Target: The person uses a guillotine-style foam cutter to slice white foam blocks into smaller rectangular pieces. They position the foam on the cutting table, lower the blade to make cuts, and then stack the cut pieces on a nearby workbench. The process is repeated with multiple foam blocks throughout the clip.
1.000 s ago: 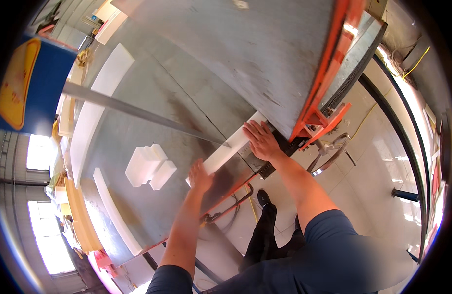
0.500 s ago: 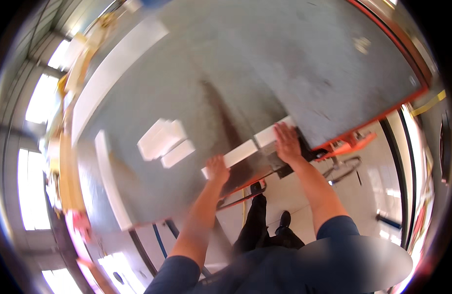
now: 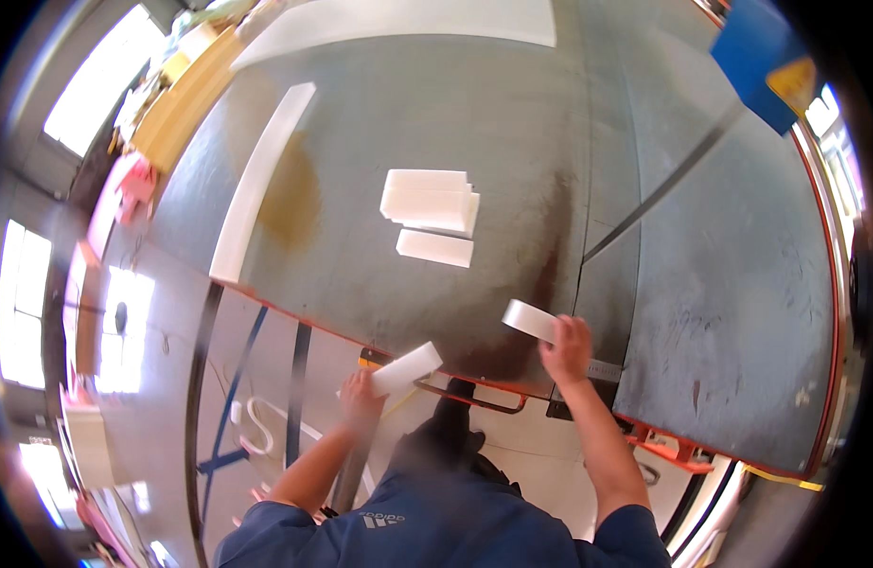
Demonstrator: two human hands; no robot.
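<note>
My left hand is closed on one end of a short white block, which is tilted over the table's front edge. To the right, my right hand grips the near end of another white block, close to a dark stain on the grey tabletop. Farther in, a small pile of white blocks lies at the middle of the table. One single white block rests just in front of that pile. Some fingertips are hidden behind the blocks.
A long white strip lies at the left, and a large white sheet along the far side. From a blue machine part a thin bar slants toward a slit in the table. A scale plate is beside my right forearm.
Both hands were on two white blocks lined up at the front edge. Now each hand holds one, and the blocks are apart. My view has turned, with the block pile nearer the middle.
</note>
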